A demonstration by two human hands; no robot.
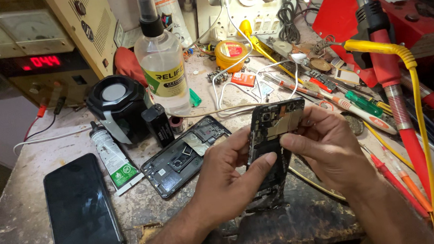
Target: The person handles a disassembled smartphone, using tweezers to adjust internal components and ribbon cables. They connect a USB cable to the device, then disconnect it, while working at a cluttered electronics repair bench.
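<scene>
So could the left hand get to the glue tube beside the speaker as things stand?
Probably yes, once it lets go: the left hand now grips the opened phone, and only the flat back cover lies between it and the glue tube.

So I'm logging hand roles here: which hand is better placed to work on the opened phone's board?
Probably the right hand: its fingertips pinch the opened phone by the board, while the left hand grips the frame.

Single head-worn view, close, angled down onto the cluttered workbench (26, 209) from its near edge

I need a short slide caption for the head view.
Both hands, left and right, hold an opened phone upright above a cluttered workbench.
</scene>
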